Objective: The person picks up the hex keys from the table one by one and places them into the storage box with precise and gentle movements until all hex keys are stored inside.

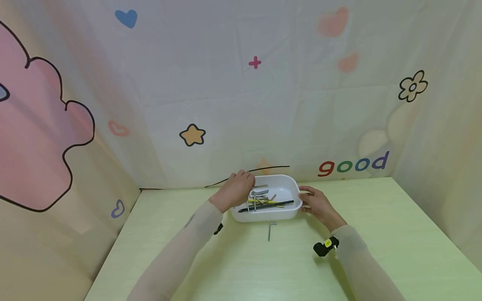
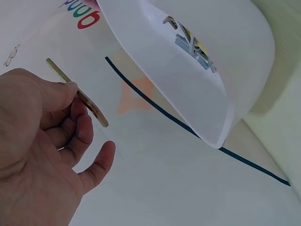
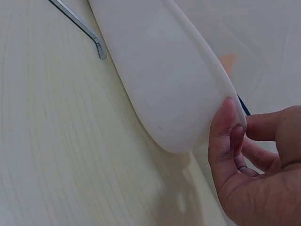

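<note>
My left hand (image 1: 238, 188) pinches a thin brass-coloured Allen key (image 2: 77, 92) between thumb and fingers, above the left part of a white plastic tray (image 1: 278, 215). In the left wrist view the key is held apart from the tray wall. My right hand (image 1: 317, 205) grips the tray's right end, with thumb and fingers on either side of the rim in the right wrist view. Inside the tray lie several silver Allen keys (image 2: 194, 49), a long black stick-like piece (image 1: 278, 204) and a slim yellow piece (image 1: 251, 200). The left hand partly hides the tray's left end.
A single silver Allen key (image 1: 269, 232) lies on the pale wooden table (image 1: 241, 267) just in front of the tray. Behind the tray, a printed white curtain (image 1: 226, 104) hangs along the table's back edge. More curtain stands at both sides.
</note>
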The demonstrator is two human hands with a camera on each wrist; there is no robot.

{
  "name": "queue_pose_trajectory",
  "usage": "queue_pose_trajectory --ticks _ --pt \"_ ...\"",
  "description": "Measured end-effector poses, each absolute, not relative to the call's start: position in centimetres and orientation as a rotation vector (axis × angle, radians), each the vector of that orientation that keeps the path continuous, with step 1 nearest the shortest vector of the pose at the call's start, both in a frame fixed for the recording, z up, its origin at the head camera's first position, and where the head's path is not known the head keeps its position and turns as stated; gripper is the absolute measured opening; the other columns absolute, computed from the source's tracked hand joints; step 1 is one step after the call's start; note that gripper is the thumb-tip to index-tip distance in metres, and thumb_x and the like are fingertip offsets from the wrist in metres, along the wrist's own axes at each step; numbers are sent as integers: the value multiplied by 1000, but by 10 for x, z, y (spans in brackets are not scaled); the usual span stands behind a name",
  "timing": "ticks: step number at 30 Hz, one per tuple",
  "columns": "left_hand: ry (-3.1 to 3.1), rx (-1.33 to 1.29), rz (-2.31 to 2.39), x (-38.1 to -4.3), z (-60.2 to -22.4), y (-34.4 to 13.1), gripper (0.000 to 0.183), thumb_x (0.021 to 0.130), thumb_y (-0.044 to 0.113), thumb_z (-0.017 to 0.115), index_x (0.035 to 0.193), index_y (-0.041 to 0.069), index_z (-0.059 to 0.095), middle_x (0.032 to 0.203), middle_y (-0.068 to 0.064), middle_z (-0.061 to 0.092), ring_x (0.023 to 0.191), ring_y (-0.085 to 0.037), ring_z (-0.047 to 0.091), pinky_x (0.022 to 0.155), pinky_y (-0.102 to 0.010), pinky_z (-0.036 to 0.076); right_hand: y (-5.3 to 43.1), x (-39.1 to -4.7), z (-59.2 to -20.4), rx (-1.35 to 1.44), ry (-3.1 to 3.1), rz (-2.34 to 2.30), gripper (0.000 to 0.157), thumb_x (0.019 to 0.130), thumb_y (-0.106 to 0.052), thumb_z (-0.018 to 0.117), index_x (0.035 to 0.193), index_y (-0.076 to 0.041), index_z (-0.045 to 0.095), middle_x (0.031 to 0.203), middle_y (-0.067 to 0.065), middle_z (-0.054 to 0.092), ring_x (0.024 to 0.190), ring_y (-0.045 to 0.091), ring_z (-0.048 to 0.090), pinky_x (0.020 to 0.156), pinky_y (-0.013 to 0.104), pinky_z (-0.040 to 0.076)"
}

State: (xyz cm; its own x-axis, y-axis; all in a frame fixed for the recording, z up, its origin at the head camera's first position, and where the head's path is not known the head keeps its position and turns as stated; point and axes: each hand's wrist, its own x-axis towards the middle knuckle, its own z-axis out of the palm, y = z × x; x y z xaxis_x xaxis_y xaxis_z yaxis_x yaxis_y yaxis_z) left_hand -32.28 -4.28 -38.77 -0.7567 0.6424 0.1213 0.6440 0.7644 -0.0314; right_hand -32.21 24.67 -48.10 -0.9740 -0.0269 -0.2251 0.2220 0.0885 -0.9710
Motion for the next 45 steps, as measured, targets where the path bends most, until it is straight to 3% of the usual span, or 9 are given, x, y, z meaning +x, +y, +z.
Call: queue_pose_trajectory --ticks 19,24,29,36,39,43,45 --pt "-3059 -1026 -71 -359 -396 -27 20 104 17 48 117 9 60 119 -4 63 114 -23 55 104 -41 47 251 -321 -480 212 2173 -1993 46 102 -14 51 146 -5 40 118 15 58 85 16 60 70 24 56" --pt "-3121 -1002 -92 -367 -398 -22 15 103 13 48 109 9 61 113 -4 64 109 -21 55 97 -36 48 252 -322 -480 213 2173 -1989 47 102 -14 50 147 -5 39 119 16 57 88 19 60 70 24 56" --pt "-3180 -983 -78 -376 -395 -13 13 103 13 46 100 9 58 100 -3 62 91 -16 53 82 -34 46 252 -323 -480 226 2173 -1986 46 102 -13 50 147 -6 39 123 19 56 89 19 60 70 23 56" --pt "-3281 -919 -92 -385 -393 -6 22 104 13 42 82 14 47 71 1 37 63 -12 31 64 -29 35 251 -323 -479 229 2176 -1987 46 102 -14 51 146 -7 40 123 18 56 88 18 60 71 23 56" --pt "-3336 -867 -119 -387 -395 -6 21 104 13 42 84 14 50 74 2 43 64 -12 32 65 -29 34 251 -323 -480 227 2173 -1995 46 102 -13 51 146 -6 41 121 17 58 87 18 60 70 23 55" --pt "-3390 -834 -143 -389 -400 -8 22 104 13 41 105 10 63 93 1 58 73 -11 41 70 -30 38 249 -323 -481 210 2177 -1994 45 101 -13 52 145 -5 42 116 16 59 86 18 61 70 24 56" --pt "-3405 -821 -145 -390 -405 -9 23 105 13 41 100 10 63 89 1 56 70 -11 38 68 -29 38 248 -323 -482 203 2178 -1991 45 101 -13 52 145 -4 42 115 15 60 87 19 61 70 24 56"
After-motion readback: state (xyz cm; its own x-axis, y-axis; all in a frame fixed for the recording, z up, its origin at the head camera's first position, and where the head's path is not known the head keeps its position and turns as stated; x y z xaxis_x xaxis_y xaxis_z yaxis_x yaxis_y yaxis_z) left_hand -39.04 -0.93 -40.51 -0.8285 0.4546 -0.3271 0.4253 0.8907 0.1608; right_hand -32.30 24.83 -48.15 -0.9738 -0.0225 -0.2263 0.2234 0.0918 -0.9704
